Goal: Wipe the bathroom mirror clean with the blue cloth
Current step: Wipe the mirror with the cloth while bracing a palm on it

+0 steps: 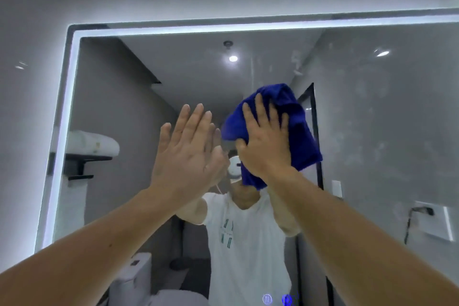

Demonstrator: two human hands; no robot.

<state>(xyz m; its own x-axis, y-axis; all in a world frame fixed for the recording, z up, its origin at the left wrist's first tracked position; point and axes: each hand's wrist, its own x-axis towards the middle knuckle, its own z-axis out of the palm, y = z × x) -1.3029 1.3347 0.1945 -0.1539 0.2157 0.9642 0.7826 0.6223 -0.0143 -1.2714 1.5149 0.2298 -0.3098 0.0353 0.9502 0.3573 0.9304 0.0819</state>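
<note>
Mirror (372, 131) faces the person on the far wall, seemingly wider than tall, though its right edge is cut off. Left of centre the left hand (188, 149) lies flat on the glass, fingers straight, holding nothing; its bare palm could leave fresh prints. Just right of it the right hand (265, 141) presses the blue cloth (298, 126) to the glass with splayed fingers. Bunched, its long axis near upright with the loose end hanging down-right, the cloth may slip. Hazy smears further right could get missed

Bathroom: lit mirror (372, 119), toilet (135, 278)
</note>
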